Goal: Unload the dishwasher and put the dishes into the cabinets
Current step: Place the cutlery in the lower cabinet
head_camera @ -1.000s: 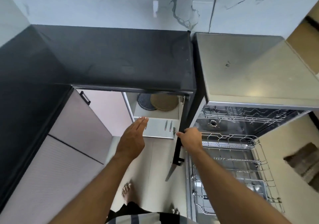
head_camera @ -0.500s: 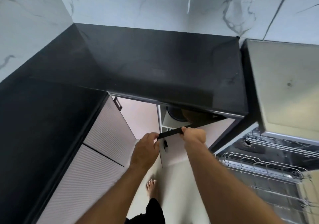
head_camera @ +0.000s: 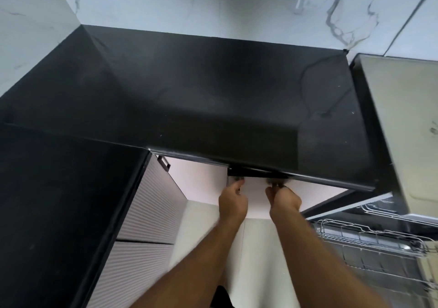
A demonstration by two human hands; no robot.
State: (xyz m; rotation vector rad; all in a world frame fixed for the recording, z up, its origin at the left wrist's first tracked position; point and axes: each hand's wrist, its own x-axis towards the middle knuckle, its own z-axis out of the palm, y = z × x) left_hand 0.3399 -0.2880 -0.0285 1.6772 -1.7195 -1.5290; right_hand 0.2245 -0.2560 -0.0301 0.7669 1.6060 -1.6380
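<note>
Worktop [head_camera: 189, 99], black, across the middle, marble wall beyond. Dishwasher [head_camera: 403, 118] at right, open, wire rack [head_camera: 369, 236] pulled out near right, no dishes showing on it. Pale cabinet drawer [head_camera: 256, 196] just under the worktop's near edge, almost flush. Left hand [head_camera: 232, 201] and right hand [head_camera: 283, 199] side by side against its front, fingers curled toward the dark top rail; grip blurred, cannot tell whether holding or only pressing

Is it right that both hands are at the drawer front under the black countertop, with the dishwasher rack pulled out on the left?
Not quite: the head view shows the dishwasher rack on the right. Both hands, left and right, are at the drawer front under the black countertop.
</note>
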